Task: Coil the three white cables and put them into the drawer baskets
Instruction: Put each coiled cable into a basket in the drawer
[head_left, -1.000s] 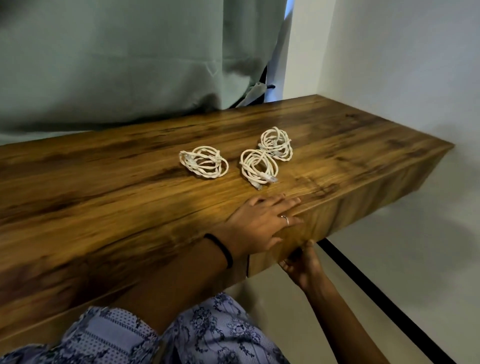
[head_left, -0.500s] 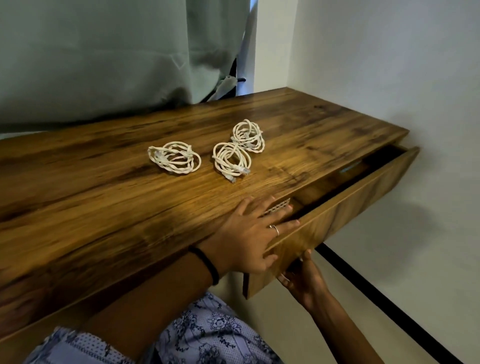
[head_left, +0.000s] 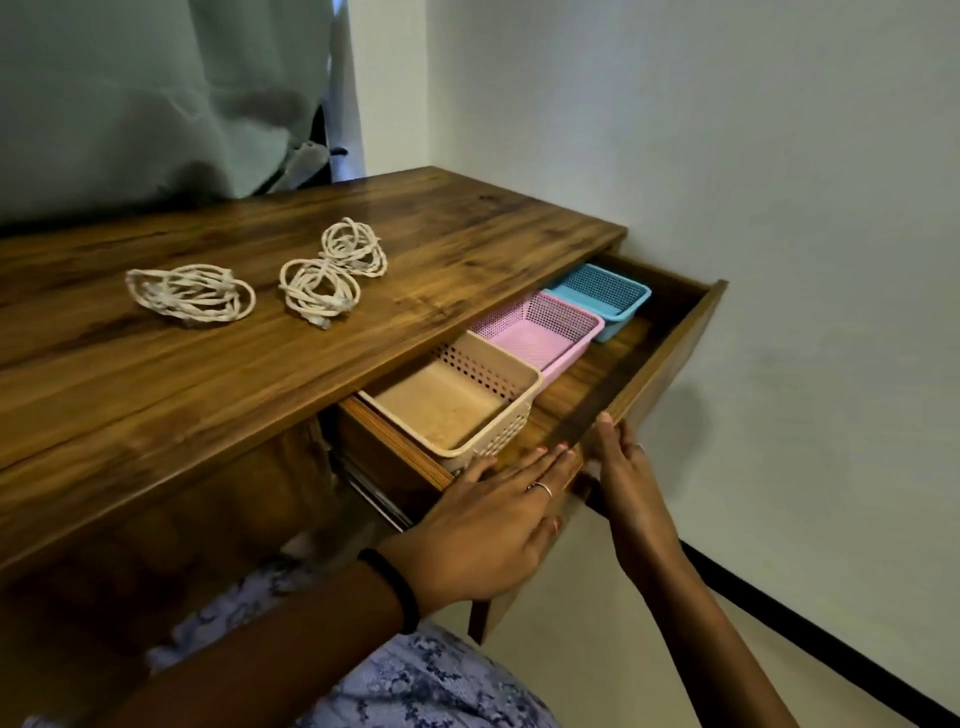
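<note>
Left hand: your left hand (head_left: 493, 525) lies flat, palm down, fingers (head_left: 540, 467) straight and spread loosely over the near left corner of the drawer front, gripping nothing; a ring shows on one finger and a black band sits at the wrist.
Right hand: your right hand (head_left: 631, 499) stands on edge just beside the left one, fingers extended, the thumb tip resting at the top edge of the drawer front; it closes on nothing.
Drawer: the drawer (head_left: 670, 353) is pulled well out from under the desk's front edge, at the right end.
Baskets: three sit in a row inside the drawer; the beige basket (head_left: 498, 431) is nearest your hands, just beyond your left fingertips, the pink basket (head_left: 561, 358) touches it in the middle, and the blue basket (head_left: 623, 306) sits farthest, toward the right end. No cable lies in any of them.
Cables: all three are coiled on the desk (head_left: 467, 244) top, well apart from both hands. The left cable (head_left: 189, 293) lies alone; the middle cable (head_left: 319, 288) and the far cable (head_left: 353, 247) touch, the far one nearer the back edge.
</note>
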